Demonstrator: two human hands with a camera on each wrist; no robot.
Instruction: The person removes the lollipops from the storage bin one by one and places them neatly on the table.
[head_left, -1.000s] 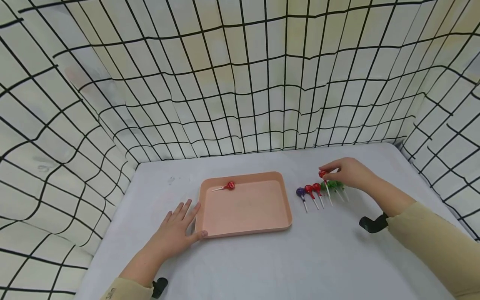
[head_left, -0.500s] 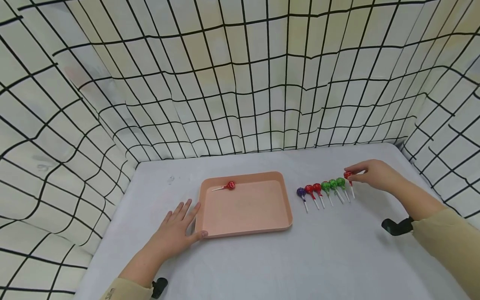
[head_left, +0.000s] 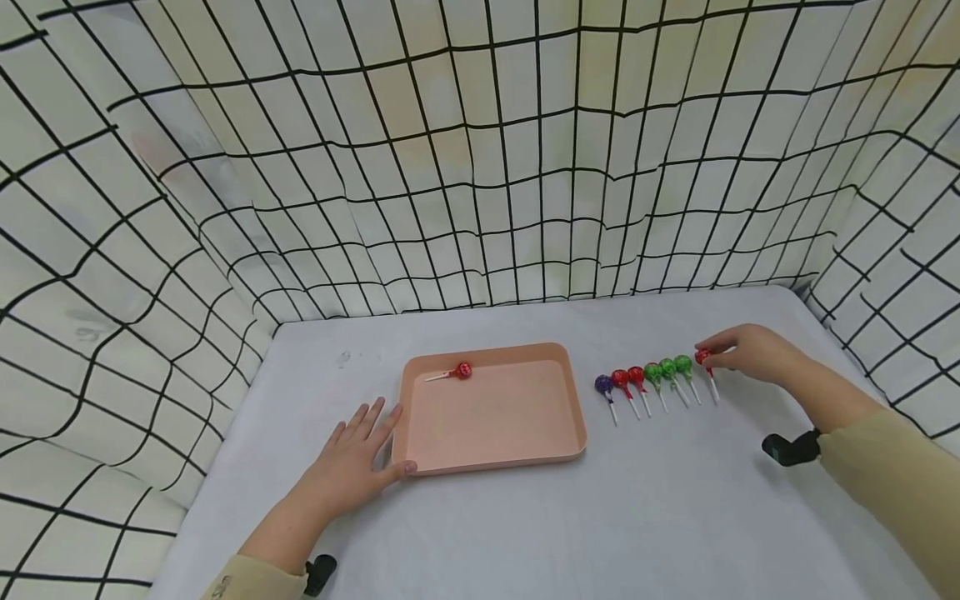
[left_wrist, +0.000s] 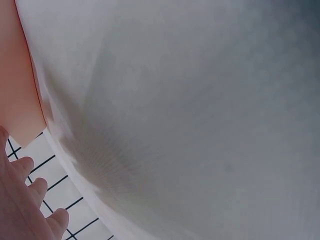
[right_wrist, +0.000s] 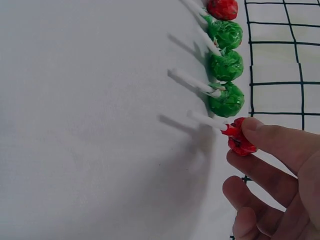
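Observation:
My right hand pinches a red lollipop by its wrapped head between thumb and index finger. Its white stick points toward the front of the table. This lollipop is at the right end of a row, beside a green lollipop. Farther left in the row come other green ones, two red lollipops and a purple lollipop. My left hand lies with fingers spread at the left edge of a pink tray, thumb at its front left corner. One red lollipop lies inside the tray, near its back left.
A white cloth covers the table. Walls of white sheet with a black grid rise behind the table and on both sides. A black wrist device sits under the right sleeve.
My right hand has carried the red lollipop rightward from over the green ones to the row's right end, then slightly lower. The left hand and tray stay in place.

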